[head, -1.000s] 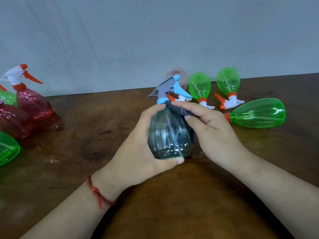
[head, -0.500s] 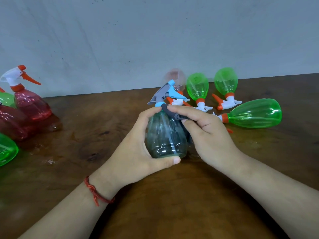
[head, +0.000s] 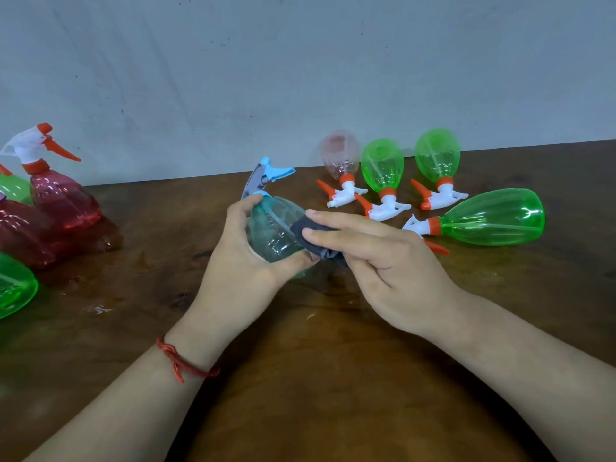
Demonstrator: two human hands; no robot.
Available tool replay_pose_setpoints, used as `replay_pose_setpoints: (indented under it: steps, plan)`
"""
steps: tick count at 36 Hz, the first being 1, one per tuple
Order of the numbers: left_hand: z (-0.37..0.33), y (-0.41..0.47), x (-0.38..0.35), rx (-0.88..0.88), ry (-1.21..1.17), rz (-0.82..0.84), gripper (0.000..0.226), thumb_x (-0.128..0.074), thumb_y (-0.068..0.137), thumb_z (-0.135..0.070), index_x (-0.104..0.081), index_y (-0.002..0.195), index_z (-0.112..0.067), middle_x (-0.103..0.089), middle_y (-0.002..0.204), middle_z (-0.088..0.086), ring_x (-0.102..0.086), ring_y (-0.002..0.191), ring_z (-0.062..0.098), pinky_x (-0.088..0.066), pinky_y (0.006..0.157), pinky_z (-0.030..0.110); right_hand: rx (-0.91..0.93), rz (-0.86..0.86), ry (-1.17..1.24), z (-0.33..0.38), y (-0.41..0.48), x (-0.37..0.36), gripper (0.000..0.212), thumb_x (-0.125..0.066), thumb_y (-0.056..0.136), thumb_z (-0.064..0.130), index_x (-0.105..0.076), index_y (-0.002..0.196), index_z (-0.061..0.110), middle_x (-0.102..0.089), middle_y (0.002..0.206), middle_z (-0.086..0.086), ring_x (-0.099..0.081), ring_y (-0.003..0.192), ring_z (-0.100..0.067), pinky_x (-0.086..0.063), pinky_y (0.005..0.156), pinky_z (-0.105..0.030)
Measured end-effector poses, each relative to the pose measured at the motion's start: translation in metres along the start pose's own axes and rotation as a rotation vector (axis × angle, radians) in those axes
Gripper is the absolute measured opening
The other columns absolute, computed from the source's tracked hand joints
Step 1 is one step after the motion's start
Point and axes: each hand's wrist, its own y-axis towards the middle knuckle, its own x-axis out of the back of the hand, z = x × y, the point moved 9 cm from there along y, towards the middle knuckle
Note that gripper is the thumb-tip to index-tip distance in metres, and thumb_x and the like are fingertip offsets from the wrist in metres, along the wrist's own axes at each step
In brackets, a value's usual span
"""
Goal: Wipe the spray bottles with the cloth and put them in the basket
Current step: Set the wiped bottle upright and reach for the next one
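Between the fingers, above the middle of the wooden surface (head: 300, 388): one teal bottle (head: 271, 230), clear-bodied, its blue-and-grey trigger head uppermost and tilted away from the person.

- Left hand (head: 240, 268): fingers (head: 241, 208) curled round the bottle's shoulder, thumb clamped near its base.
- Right hand (head: 386, 271): fingers (head: 340, 219) and thumb pinched on a dark grey cloth (head: 298, 228), which presses against the bottle's right flank.

Step in hand, as judged: this bottle is being wiped and has not yet been put away.

Just beyond the right fingers: four bottles lie on their sides, each with an orange-and-white trigger head.
- pale pink bottle (head: 340, 155)
- middle green bottle (head: 381, 165)
- far green bottle (head: 436, 155)
- near green bottle (head: 493, 221), closest to the right hand

These are probably waiting for the cloth.

Well out to the left of the left fingers:
- red bottle (head: 63, 198), upright
- second red bottle (head: 20, 231), cut by the frame
- edge green bottle (head: 13, 285), also cut by the frame

The surface around them shines wet. Whether they have been wiped cannot be told.

Basket: not in view, and no bottle can be seen inside one. By that count, the held bottle and likely the four on the right remain to be done.

Markings: no brand, label or legible writing shows on any bottle, on the cloth or on the wall.
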Motion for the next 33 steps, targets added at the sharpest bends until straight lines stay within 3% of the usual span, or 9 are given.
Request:
replay_pose_setpoints:
  steps: [4, 11, 17, 20, 22, 25, 29, 33]
  plan:
    - [-0.001, -0.003, -0.005, -0.009, -0.037, 0.038, 0.105, -0.099, 0.061, -0.045, -0.044, 0.150, -0.039, -0.066, 0.134, -0.018, -0.069, 0.120, 0.002, -0.059, 0.103, 0.035, -0.062, -0.053, 0.055, -0.006, 0.000, 0.002, 0.051, -0.048, 0.102, -0.007, -0.068, 0.141, 0.019, -0.057, 0.153, 0.008, -0.049, 0.143, 0.001, -0.039, 0.118, -0.019]
    - [-0.014, -0.018, -0.019, -0.100, -0.103, 0.127, 0.103, -0.101, 0.068, -0.027, -0.044, 0.153, -0.032, -0.062, 0.146, -0.009, -0.064, 0.134, 0.017, -0.055, 0.110, 0.042, -0.280, -0.155, 0.331, -0.024, 0.002, 0.009, 0.051, -0.048, 0.104, -0.009, -0.071, 0.135, 0.023, -0.065, 0.142, 0.016, -0.052, 0.137, 0.005, -0.037, 0.116, -0.014]
    - [-0.026, -0.026, -0.029, -0.182, -0.117, 0.193, 0.105, -0.098, 0.070, -0.019, -0.039, 0.157, -0.024, -0.055, 0.154, -0.007, -0.059, 0.141, 0.021, -0.054, 0.113, 0.043, -0.405, -0.209, 0.638, -0.034, 0.004, 0.011, 0.052, -0.045, 0.106, -0.009, -0.073, 0.130, 0.026, -0.073, 0.130, 0.016, -0.063, 0.130, -0.003, -0.048, 0.113, -0.030]
    - [-0.026, -0.025, -0.029, -0.188, -0.167, 0.239, 0.104, -0.096, 0.075, -0.012, -0.037, 0.160, -0.019, -0.056, 0.154, -0.002, -0.059, 0.142, 0.026, -0.053, 0.114, 0.047, -0.438, -0.233, 0.819, -0.041, 0.004, 0.007, 0.051, -0.044, 0.104, -0.009, -0.074, 0.129, 0.024, -0.073, 0.134, 0.003, -0.062, 0.134, -0.016, -0.043, 0.119, -0.047]
    - [-0.024, -0.023, -0.032, -0.164, -0.180, 0.293, 0.102, -0.094, 0.081, -0.014, -0.034, 0.162, -0.021, -0.056, 0.156, 0.001, -0.058, 0.143, 0.029, -0.051, 0.115, 0.050, -0.447, -0.247, 0.882, -0.046, 0.004, 0.006, 0.048, -0.045, 0.101, -0.007, -0.073, 0.129, 0.020, -0.072, 0.135, -0.002, -0.062, 0.135, -0.020, -0.042, 0.120, -0.050]
    - [-0.015, -0.019, -0.037, -0.126, -0.097, 0.385, 0.100, -0.093, 0.085, -0.019, -0.031, 0.164, -0.029, -0.056, 0.156, -0.005, -0.057, 0.143, 0.023, -0.049, 0.118, 0.048, -0.477, -0.248, 0.819, -0.054, -0.001, 0.003, 0.048, -0.045, 0.103, -0.010, -0.074, 0.128, 0.018, -0.074, 0.132, -0.001, -0.065, 0.130, -0.017, -0.047, 0.116, -0.045]
    - [-0.009, -0.019, -0.039, -0.121, 0.038, 0.427, 0.108, -0.097, 0.077, -0.018, -0.030, 0.161, -0.034, -0.058, 0.150, -0.013, -0.062, 0.136, 0.013, -0.053, 0.112, 0.034, -0.501, -0.206, 0.686, -0.056, -0.006, 0.000, 0.048, -0.045, 0.105, -0.009, -0.075, 0.128, 0.019, -0.076, 0.127, 0.005, -0.069, 0.121, -0.008, -0.056, 0.101, -0.025]
    - [-0.014, -0.019, -0.038, -0.161, 0.109, 0.383, 0.113, -0.101, 0.073, -0.024, -0.028, 0.158, -0.037, -0.057, 0.146, -0.018, -0.062, 0.134, 0.006, -0.053, 0.107, 0.021, -0.402, -0.162, 0.519, -0.043, -0.001, 0.002, 0.052, -0.047, 0.103, -0.011, -0.076, 0.124, 0.026, -0.072, 0.131, 0.017, -0.060, 0.131, 0.002, -0.045, 0.115, -0.024]
